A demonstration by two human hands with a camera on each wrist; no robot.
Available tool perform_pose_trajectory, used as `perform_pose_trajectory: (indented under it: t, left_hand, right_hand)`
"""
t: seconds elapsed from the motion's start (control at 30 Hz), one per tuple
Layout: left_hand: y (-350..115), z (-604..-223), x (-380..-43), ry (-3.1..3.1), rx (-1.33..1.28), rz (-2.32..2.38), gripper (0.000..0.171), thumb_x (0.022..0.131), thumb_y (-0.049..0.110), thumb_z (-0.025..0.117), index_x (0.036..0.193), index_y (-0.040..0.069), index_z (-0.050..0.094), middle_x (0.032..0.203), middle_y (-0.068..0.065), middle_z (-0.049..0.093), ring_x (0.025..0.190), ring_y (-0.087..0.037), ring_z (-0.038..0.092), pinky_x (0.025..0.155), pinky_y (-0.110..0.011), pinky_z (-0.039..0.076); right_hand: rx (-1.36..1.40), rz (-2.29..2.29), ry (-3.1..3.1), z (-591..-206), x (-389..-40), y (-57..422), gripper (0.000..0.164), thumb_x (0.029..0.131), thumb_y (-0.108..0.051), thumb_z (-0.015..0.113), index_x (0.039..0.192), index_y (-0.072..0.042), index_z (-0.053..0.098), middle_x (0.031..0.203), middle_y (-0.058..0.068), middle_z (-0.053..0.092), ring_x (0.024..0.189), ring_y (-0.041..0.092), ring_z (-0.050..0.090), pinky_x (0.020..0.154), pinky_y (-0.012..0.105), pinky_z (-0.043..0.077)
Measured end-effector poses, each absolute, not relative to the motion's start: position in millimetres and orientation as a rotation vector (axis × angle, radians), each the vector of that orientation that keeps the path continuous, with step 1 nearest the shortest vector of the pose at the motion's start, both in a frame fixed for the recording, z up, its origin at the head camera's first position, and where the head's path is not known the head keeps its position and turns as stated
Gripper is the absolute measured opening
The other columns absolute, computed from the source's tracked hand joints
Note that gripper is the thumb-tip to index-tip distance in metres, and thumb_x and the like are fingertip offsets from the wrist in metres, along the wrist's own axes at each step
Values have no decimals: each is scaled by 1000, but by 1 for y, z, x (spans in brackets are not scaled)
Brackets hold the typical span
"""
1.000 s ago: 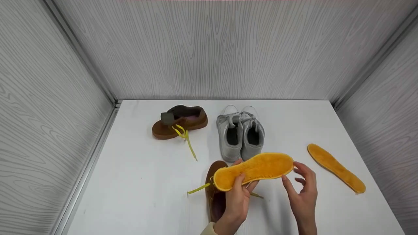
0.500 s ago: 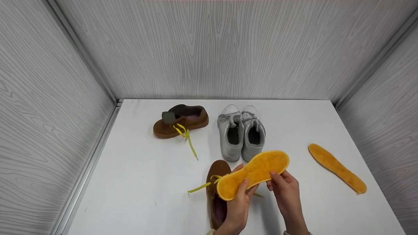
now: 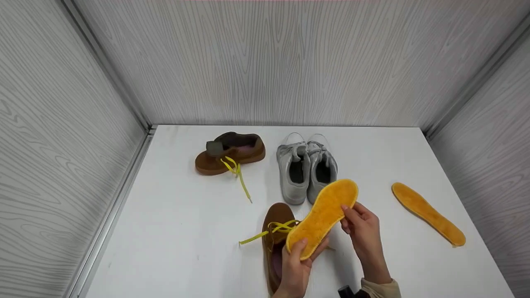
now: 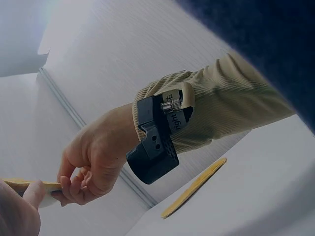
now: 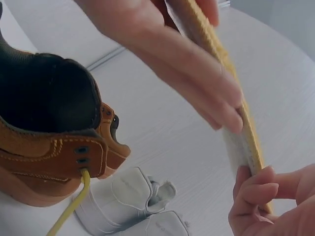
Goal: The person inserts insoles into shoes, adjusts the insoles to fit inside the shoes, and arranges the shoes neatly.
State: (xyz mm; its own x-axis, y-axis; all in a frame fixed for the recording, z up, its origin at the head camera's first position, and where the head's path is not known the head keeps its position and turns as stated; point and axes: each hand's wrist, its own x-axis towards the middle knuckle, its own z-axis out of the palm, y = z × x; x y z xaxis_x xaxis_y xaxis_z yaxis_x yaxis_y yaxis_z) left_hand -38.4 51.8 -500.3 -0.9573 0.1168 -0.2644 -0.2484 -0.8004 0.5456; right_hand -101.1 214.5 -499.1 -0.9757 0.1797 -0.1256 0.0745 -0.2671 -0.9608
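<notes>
A fuzzy yellow insole is held between both hands in the head view, slanting up to the right. My left hand grips its narrow heel end, thumb on top and fingers beneath. At the wide end's right edge, my right hand pinches it between thumb and fingers. The right wrist view shows the insole edge-on, with a pale underside. Below and left of it stands a brown shoe with yellow laces, toe pointing away, partly hidden by the left hand and insole.
Another yellow insole lies on the white table at the right. A second brown shoe with its tongue folded out stands at the back left. Beside it is a pair of grey-white sneakers. Wood-grain panels enclose the table.
The insole has swung from nearly level to a steeper slant, its wide end rising. My right hand moved left and now pinches its edge; the left keeps hold of the heel end.
</notes>
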Motion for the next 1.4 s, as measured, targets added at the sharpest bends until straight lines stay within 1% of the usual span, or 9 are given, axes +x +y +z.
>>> perform_pose_trajectory:
  t: [0.17, 0.33, 0.47, 0.57, 0.7, 0.87, 1.0, 1.2, 1.4]
  left_hand:
    - [46, -506, -38, 1256, -147, 2620, 43, 98, 9, 52, 136, -9, 46, 129, -21, 55, 113, -31, 63, 96, -40, 50]
    - [38, -515, -39, 1877, 131, 2272, 33, 92, 6, 61, 124, 3, 65, 110, -6, 68, 91, -16, 64, 82, -29, 53]
    - [30, -520, -39, 2095, 384, 2068, 31, 87, 4, 65, 117, 11, 68, 95, 3, 68, 77, -8, 61, 69, -23, 52]
    - [26, -522, -37, 2223, 559, 1918, 33, 85, 0, 66, 116, 13, 65, 87, 7, 65, 69, -2, 57, 62, -18, 49]
    - [22, -522, -35, 2328, 752, 1755, 33, 85, -1, 66, 115, 11, 60, 83, 7, 63, 66, 3, 54, 60, -13, 47]
    - [15, -520, -30, 2307, 833, 1772, 27, 93, 11, 65, 120, 9, 60, 96, 3, 70, 76, 4, 62, 67, -14, 52]
    - [8, -516, -31, 2478, 825, 1862, 21, 101, 19, 57, 115, 6, 67, 102, 0, 72, 87, -2, 67, 73, -18, 54]
    - [-12, -522, -49, 3199, 816, 1598, 20, 85, 4, 66, 104, 4, 72, 105, -7, 71, 103, -20, 67, 86, -35, 55]
    - [-31, -537, -70, 3210, 738, 852, 51, 79, 23, 77, 126, 6, 64, 131, -17, 59, 130, -42, 47, 102, -61, 38]
  right_hand:
    - [-291, 2424, -2049, -493, -117, 218, 34, 101, -13, 58, 128, 6, 53, 71, 10, 57, 48, 13, 41, 45, 20, 34]
    - [-262, 2196, -2508, -478, -129, 211, 61, 101, -33, 57, 149, -6, 31, 98, 15, 57, 48, 12, 38, 46, 21, 33]
    - [-181, 1776, -2777, -474, -127, 196, 84, 95, -48, 62, 155, -6, 20, 120, 22, 54, 75, 20, 57, 67, 30, 51]
    - [-79, 1552, -2854, -476, -122, 182, 96, 87, -49, 72, 154, -2, 21, 132, 27, 48, 107, 32, 59, 88, 45, 51]
    - [13, 1473, -2879, -481, -115, 166, 105, 76, -36, 84, 154, -1, 22, 131, 28, 41, 107, 36, 56, 90, 50, 49]
    - [13, 1353, -2873, -484, -109, 157, 81, 77, -19, 75, 146, 0, 38, 121, 24, 49, 98, 33, 57, 84, 48, 51]
    - [13, 1199, -2871, -481, -103, 155, 60, 83, -24, 70, 137, -2, 54, 113, 18, 60, 92, 31, 61, 79, 48, 52]
    - [6, 1043, -2907, -467, -92, 154, 44, 84, -29, 69, 125, -13, 69, 98, 7, 66, 83, 24, 63, 71, 45, 52]
    - [52, 1068, -2943, -456, -78, 151, 40, 82, -26, 68, 121, -15, 72, 102, 5, 71, 81, 19, 63, 67, 40, 52]
